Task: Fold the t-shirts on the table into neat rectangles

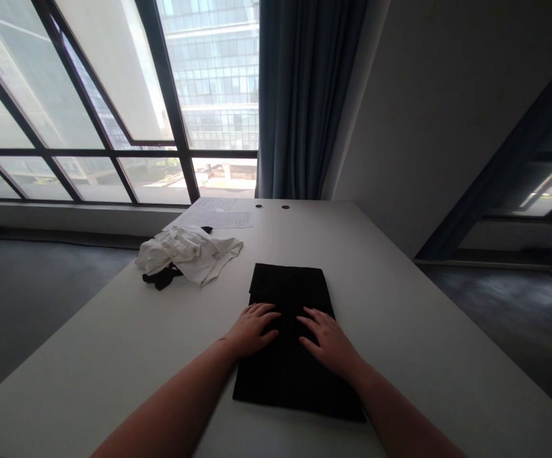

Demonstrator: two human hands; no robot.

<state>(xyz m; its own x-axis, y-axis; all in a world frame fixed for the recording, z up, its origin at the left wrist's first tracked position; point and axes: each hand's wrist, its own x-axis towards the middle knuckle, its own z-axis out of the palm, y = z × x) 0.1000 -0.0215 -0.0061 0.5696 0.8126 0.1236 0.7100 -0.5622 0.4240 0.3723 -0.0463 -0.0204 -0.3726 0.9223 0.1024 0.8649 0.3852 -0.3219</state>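
Observation:
A black garment (289, 289) lies folded into a flat rectangle on the white table (423, 343) in front of me. My left hand (253, 329) rests flat on its left part, fingers spread and pointing away from me. My right hand (326, 338) lies flat on its middle, fingers stretched out too. Neither hand grips anything.
A crumpled white garment (187, 252) with a black piece (161, 278) under it lies at the far left of the table. Paper sheets (216, 216) sit near the far edge beside two cable holes (272, 206). Windows and a blue curtain (304, 95) stand behind.

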